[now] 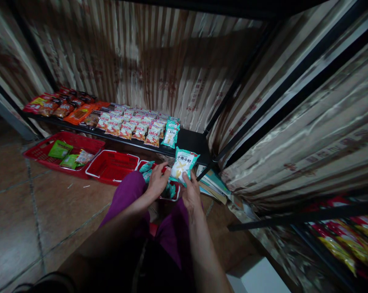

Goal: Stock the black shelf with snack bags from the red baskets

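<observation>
The right hand (191,193) pinches a pillow-shaped teal-and-white plastic snack bag (183,162) at its lower edge, thumb across the printed front, so its grip is closed on that bag. The bag shows in front of the bare right end of a black shelf (191,140). The left hand (157,180) hangs over a red plastic basket (177,188) holding more teal packets (146,167), its fingers bent beside the bag's left edge; I cannot tell whether they touch it.

Since the right grip seems to bear on a low corner only, the slick, puffed wrapper could swivel or slip, dropping into the basket or onto the stack of papers and books (214,183) underneath. A careless swing rightward could catch the slanting black metal post (222,154). Set down roughly, the bag might nudge the teal-and-white packets (170,136) at the row's end, which could topple into the neighbouring white-and-orange snack bags (129,128). Squeezing hard would risk crushing what is inside.
</observation>
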A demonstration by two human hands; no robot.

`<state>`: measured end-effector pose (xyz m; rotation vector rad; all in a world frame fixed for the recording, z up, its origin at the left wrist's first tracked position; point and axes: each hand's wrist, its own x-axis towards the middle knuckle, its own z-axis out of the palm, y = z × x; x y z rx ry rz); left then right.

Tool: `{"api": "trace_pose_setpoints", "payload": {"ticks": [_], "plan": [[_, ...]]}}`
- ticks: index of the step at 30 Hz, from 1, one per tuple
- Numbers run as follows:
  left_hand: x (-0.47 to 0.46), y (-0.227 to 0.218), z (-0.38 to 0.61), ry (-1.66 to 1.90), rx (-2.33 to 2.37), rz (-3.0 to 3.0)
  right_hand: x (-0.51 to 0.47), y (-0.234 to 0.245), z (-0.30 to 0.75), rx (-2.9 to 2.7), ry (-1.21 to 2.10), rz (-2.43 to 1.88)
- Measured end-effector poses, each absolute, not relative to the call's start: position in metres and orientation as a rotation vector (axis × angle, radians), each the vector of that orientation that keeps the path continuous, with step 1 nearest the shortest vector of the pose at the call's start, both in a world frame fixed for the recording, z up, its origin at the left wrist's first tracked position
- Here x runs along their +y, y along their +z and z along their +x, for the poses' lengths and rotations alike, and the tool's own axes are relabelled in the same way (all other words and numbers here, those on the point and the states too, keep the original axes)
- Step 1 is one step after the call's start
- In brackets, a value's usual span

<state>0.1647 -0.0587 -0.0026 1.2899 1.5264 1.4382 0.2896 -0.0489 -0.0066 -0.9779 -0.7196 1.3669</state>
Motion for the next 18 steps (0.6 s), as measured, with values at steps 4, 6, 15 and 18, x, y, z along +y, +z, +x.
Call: {"api": "trace_pose_setpoints", "payload": {"ticks": [4, 6, 15, 18], "plan": [[-0.054, -0.014, 0.166, 1.356, 1.271, 1.101, -0.048, -0.010, 0.292, -0.720, 1.416, -0.974], [-0.054, -0.017, 0.168, 1.345, 1.202, 1.055, -0.048, -0.014, 0.292, -0.737, 1.419, -0.998], [-0.041, -0.045, 0.172, 1.393, 1.265, 1.013, -0.043, -0.035, 0.295, -0.817, 1.404, -1.133], [-0.035, -0.058, 0.173, 1.378, 1.320, 1.035, -0.030, -0.051, 0.295, -0.806, 1.418, -1.149]]}}
